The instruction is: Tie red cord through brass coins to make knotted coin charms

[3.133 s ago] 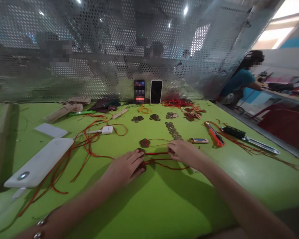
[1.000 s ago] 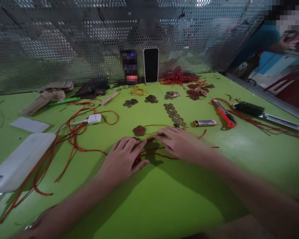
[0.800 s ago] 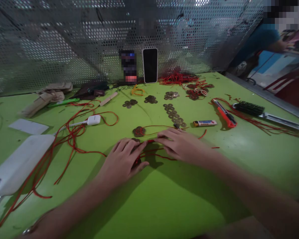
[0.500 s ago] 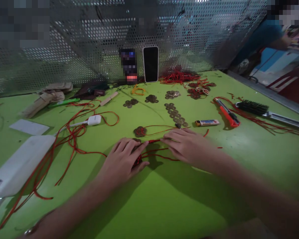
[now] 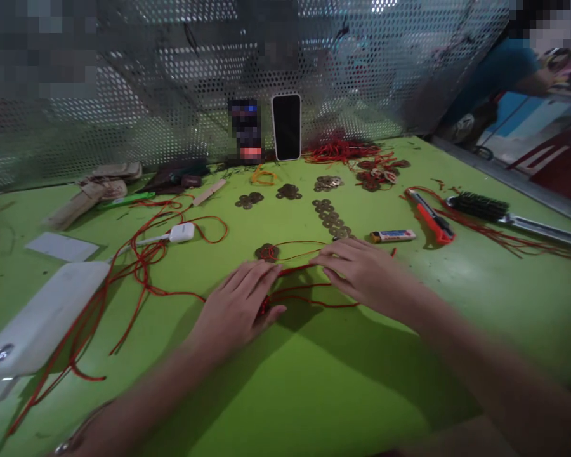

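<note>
Rests left hand [image 5: 242,299] palm-down, thumb parted, over red cord [image 5: 295,269] on table [image 5: 314,387] | pinches cord in right hand [image 5: 359,268] | holds hands apart, cord straight between | shows coin cluster [image 5: 267,252] just beyond

The red string [image 5: 295,270] is stretched nearly straight, sloping up a bit to the right — and two thin strands [image 5: 333,306] lie loose on its near side.

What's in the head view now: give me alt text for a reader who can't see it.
A red cord runs between a person's left hand and right hand over a green table. Beyond them lie clusters of coin-like discs and a red utility knife; a phone stands before a perforated panel.
</note>
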